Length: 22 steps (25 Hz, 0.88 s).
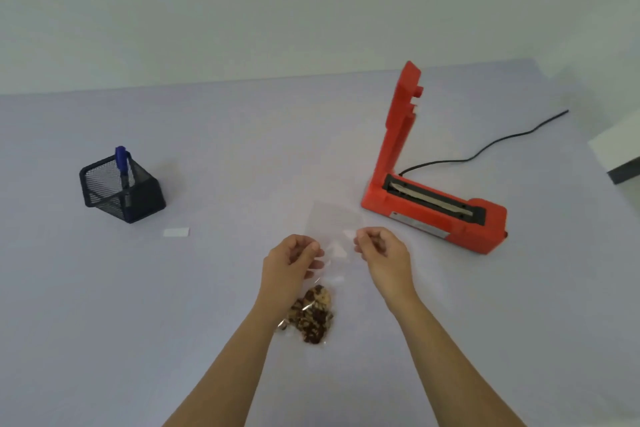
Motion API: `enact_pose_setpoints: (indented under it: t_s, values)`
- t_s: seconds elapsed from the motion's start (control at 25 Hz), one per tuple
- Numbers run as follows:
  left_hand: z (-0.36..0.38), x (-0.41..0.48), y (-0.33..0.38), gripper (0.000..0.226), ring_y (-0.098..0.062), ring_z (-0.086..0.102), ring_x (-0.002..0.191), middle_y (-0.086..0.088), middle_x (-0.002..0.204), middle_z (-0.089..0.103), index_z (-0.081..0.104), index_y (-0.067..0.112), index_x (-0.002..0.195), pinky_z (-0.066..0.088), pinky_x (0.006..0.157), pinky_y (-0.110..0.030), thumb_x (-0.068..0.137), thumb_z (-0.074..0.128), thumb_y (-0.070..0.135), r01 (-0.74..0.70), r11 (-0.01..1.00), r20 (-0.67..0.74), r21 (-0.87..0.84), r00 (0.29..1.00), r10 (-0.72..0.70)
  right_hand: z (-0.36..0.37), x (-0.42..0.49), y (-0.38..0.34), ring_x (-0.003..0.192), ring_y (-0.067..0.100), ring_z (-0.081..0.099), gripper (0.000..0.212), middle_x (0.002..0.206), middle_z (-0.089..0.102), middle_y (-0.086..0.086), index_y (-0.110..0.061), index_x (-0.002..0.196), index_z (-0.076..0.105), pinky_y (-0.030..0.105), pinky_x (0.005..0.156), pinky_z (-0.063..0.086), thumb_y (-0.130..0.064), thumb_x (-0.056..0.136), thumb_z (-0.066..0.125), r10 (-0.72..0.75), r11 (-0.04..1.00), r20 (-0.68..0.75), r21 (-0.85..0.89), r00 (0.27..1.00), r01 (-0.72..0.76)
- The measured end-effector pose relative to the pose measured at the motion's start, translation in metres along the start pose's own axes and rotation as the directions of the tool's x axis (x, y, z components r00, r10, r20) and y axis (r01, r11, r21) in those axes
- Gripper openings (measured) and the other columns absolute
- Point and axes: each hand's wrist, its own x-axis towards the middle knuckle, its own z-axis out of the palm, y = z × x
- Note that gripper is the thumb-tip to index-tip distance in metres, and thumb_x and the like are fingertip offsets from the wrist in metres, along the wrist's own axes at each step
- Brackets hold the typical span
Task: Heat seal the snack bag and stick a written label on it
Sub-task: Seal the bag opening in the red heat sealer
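Bag [333,220] of clear film, near the middle of the table [207,288], long axis running away from the person; top end at the far side, snacks [313,317] bunched in the near end, between the two forearms. Held at mid-length from both sides: left hand [292,262] curled, thumb and fingers pinching the left edge, fingertips showing through the film; right hand [382,253] likewise curled, thumb and forefinger pinching the right edge. Hard to tell whether lying flat or lifted slightly off the surface; equally hard to tell whether the top is open or closed. Just beyond and to the right of the right hand, red sealer [434,213], base on the table, arm raised steeply at its far-left end, sealing strip exposed along the base; near the bag's top corner but apart from it. Black cord [464,159] trailing from the sealer's back toward the far right. Well to the left, black mesh holder [121,189] with a blue pen [121,159] standing in it. Near the holder, on its right and nearer side, small white label [176,232] flat on the table, well apart from the bag. At the right border, corner of a white box [618,152], partly cut off.
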Motion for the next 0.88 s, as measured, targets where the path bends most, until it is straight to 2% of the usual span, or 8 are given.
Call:
enact_pose_setpoints:
  t_s: [0.24, 0.4, 0.48, 0.56, 0.64, 0.72, 0.8, 0.88]
  values:
    - [0.079, -0.006, 0.007, 0.018, -0.02, 0.07, 0.073, -0.01, 0.078, 0.069, 0.065, 0.006, 0.084, 0.058, 0.072, -0.029, 0.089, 0.062, 0.023, -0.014, 0.999, 0.198, -0.029, 0.98, 0.019, -0.088, -0.004, 0.006, 0.075, 0.013, 0.065, 0.006, 0.078, 0.069, 0.002, -0.016, 0.088, 0.065, 0.028, 0.078, 0.053, -0.021, 0.088, 0.062, 0.073, 0.99, -0.206, 0.13, 0.976, -0.046]
    - [0.105, -0.008, 0.012, 0.027, -0.023, 0.069, 0.074, -0.014, 0.076, 0.069, 0.065, -0.003, 0.081, 0.058, 0.074, -0.029, 0.092, 0.057, 0.021, -0.013, 0.996, 0.258, -0.089, 0.965, 0.036, -0.118, -0.003, 0.001, 0.072, 0.012, 0.064, 0.01, 0.076, 0.069, 0.0, -0.012, 0.092, 0.065, 0.024, 0.074, 0.052, -0.02, 0.087, 0.064, 0.086, 0.973, -0.252, 0.23, 0.964, -0.026]
    - [0.112, -0.007, 0.015, 0.029, -0.021, 0.068, 0.072, -0.014, 0.074, 0.069, 0.065, -0.004, 0.08, 0.058, 0.075, -0.029, 0.092, 0.058, 0.021, -0.016, 0.995, 0.223, -0.097, 0.974, 0.038, -0.121, 0.0, -0.005, 0.074, 0.01, 0.065, 0.011, 0.081, 0.069, -0.002, -0.016, 0.092, 0.064, 0.015, 0.073, 0.05, -0.025, 0.087, 0.063, 0.019, 0.993, -0.29, 0.12, 0.957, 0.017]
    - [0.117, -0.003, 0.018, 0.029, -0.022, 0.067, 0.071, -0.012, 0.071, 0.069, 0.066, -0.003, 0.078, 0.057, 0.078, -0.034, 0.091, 0.059, 0.022, -0.008, 0.996, 0.186, -0.094, 0.982, 0.025, -0.124, 0.006, -0.018, 0.079, 0.007, 0.063, 0.015, 0.088, 0.067, -0.005, -0.017, 0.097, 0.063, 0.01, 0.075, 0.048, -0.029, 0.089, 0.06, -0.118, 0.991, -0.372, -0.1, 0.921, 0.086]
    - [0.122, 0.003, 0.02, 0.029, -0.026, 0.067, 0.07, -0.011, 0.068, 0.07, 0.067, 0.0, 0.074, 0.056, 0.079, -0.041, 0.09, 0.061, 0.024, 0.013, 0.997, 0.155, -0.08, 0.988, -0.001, -0.132, 0.016, -0.047, 0.085, 0.006, 0.059, 0.019, 0.095, 0.065, -0.004, -0.013, 0.103, 0.063, 0.019, 0.084, 0.048, -0.027, 0.093, 0.053, -0.353, 0.929, -0.435, -0.267, 0.828, 0.256]
    - [0.125, 0.008, 0.023, 0.031, -0.028, 0.066, 0.07, -0.013, 0.068, 0.07, 0.067, 0.0, 0.072, 0.055, 0.08, -0.045, 0.089, 0.061, 0.025, 0.03, 0.998, 0.128, -0.057, 0.992, -0.022, -0.14, 0.031, -0.091, 0.094, 0.005, 0.056, 0.021, 0.101, 0.064, 0.001, -0.008, 0.107, 0.062, 0.014, 0.089, 0.043, -0.019, 0.094, 0.049, -0.603, 0.795, -0.404, -0.379, 0.688, 0.474]
    - [0.131, 0.009, 0.026, 0.033, -0.024, 0.066, 0.067, -0.014, 0.068, 0.07, 0.065, -0.004, 0.072, 0.055, 0.079, -0.046, 0.089, 0.061, 0.025, 0.026, 0.999, 0.113, -0.022, 0.993, -0.023, -0.139, 0.044, -0.14, 0.104, 0.009, 0.056, 0.022, 0.11, 0.064, 0.006, -0.003, 0.111, 0.061, 0.013, 0.094, 0.039, -0.01, 0.095, 0.047, -0.795, 0.604, -0.262, -0.437, 0.548, 0.667]
    - [0.137, 0.01, 0.029, 0.034, -0.018, 0.066, 0.062, -0.016, 0.069, 0.07, 0.065, -0.007, 0.075, 0.056, 0.079, -0.045, 0.089, 0.061, 0.025, 0.026, 1.0, 0.092, 0.006, 0.995, -0.027, -0.13, 0.052, -0.178, 0.119, 0.019, 0.052, 0.028, 0.123, 0.061, 0.013, -0.001, 0.119, 0.057, 0.023, 0.104, 0.037, -0.008, 0.095, 0.045, -0.896, 0.411, -0.042, -0.452, 0.441, 0.792]
